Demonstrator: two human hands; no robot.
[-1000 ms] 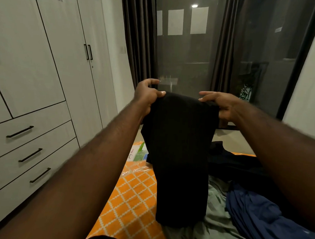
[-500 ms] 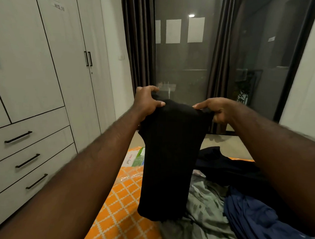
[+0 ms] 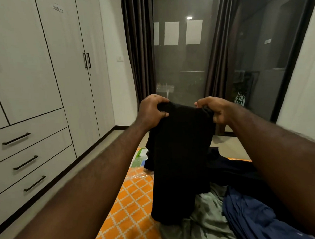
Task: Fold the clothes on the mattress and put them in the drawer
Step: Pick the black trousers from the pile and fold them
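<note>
Left hand (image 3: 151,110) and right hand (image 3: 214,111) each pinch a top corner of the black garment (image 3: 180,165), centre frame. It looks soft and light, so it will likely sag. Best gripped at corners.

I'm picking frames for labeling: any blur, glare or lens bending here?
Head view: forearms are motion-blurred; the left hand and right hand gripping the black garment look sharper; a lamp glares in the window; the wide lens bows the wardrobe; dim light hides the garment's folds.
</note>
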